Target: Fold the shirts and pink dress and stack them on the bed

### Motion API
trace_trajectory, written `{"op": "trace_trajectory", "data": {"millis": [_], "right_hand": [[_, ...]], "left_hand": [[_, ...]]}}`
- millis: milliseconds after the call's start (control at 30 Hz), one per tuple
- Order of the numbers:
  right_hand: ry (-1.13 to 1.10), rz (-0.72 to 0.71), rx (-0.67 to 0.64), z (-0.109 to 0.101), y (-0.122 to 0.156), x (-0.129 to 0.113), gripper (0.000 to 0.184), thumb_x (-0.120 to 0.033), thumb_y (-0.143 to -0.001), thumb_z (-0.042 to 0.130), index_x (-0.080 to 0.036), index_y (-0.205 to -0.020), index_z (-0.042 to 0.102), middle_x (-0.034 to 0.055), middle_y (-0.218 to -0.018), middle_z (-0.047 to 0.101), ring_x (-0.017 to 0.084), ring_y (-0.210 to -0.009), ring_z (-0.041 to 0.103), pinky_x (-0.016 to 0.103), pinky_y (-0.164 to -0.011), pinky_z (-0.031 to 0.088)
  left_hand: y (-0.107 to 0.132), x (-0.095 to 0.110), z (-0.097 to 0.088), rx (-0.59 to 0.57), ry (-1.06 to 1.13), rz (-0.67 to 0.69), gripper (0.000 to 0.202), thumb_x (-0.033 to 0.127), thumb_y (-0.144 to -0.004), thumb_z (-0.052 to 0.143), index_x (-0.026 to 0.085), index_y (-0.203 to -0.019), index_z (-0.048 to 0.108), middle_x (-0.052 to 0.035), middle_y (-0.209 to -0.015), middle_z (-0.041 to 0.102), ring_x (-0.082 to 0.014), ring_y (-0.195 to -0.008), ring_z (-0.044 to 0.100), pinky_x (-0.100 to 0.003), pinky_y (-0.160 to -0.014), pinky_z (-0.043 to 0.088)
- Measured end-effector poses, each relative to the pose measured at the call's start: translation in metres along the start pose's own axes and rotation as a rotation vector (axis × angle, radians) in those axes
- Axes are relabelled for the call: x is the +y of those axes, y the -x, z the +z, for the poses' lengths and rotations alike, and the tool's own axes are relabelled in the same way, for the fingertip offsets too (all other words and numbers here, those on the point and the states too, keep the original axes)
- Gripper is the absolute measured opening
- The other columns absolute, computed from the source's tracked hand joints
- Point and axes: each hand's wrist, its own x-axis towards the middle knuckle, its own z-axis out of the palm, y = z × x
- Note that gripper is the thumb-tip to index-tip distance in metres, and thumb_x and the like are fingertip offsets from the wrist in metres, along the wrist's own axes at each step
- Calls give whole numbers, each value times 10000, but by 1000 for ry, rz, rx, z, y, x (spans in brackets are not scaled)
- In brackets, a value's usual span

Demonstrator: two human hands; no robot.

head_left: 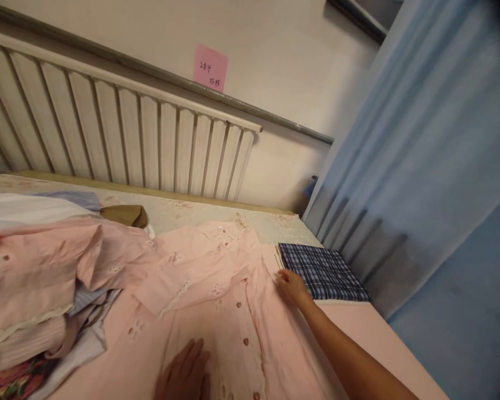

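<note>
A pale pink button-front shirt [216, 289] with eyelet embroidery lies spread on the bed. My left hand [187, 372] rests flat on its lower front, fingers stretched out. My right hand [290, 286] reaches across to the shirt's right edge, fingers bent down onto the fabric near a folded dark blue plaid cloth [323, 272]. Whether it pinches the cloth edge is unclear.
A pile of clothes [37, 289], pink, white and floral, sits at the left. A brown folded item [125, 215] lies behind it. A white radiator [108, 139] lines the wall, with a pink note [209, 68] above. A blue curtain [420, 166] hangs on the right.
</note>
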Motion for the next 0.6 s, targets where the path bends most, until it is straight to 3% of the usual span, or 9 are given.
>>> {"op": "trace_trajectory", "data": {"millis": [133, 267, 400, 600], "right_hand": [[-49, 33, 20, -13, 78, 29, 261, -260, -790, 492, -174, -957, 674, 23, -816, 704, 181, -780, 642, 254, -696, 458], [-145, 99, 31, -20, 136, 49, 199, -326, -772, 470, -200, -732, 618, 11, -682, 658, 177, -673, 609, 256, -623, 432], [-253, 216, -16, -24, 179, 54, 244, -395, -766, 463, -213, -628, 548, -4, -585, 600, 154, -563, 549, 245, -546, 385], [-229, 205, -90, -34, 224, 44, 289, -388, -723, 497, -222, -520, 376, -25, -519, 468, 136, -559, 469, 244, -536, 331]], "left_hand": [[-7, 16, -15, -33, 28, -139, 303, 299, -815, 499, 290, -1046, 695, -16, -1229, 648, -221, -1147, 576, -406, -943, 445], [-13, 28, -28, -114, 67, -218, 343, 260, -815, 461, 263, -1073, 687, -26, -1253, 633, -231, -1186, 545, -438, -986, 406], [-15, 31, -35, -120, 63, -223, 355, 263, -823, 449, 241, -1090, 682, -40, -1267, 622, -240, -1214, 522, -442, -1022, 371], [-13, 32, -33, -89, 7, -197, 370, 273, -849, 408, 231, -1093, 683, -48, -1265, 623, -253, -1199, 533, -448, -1001, 378]]}}
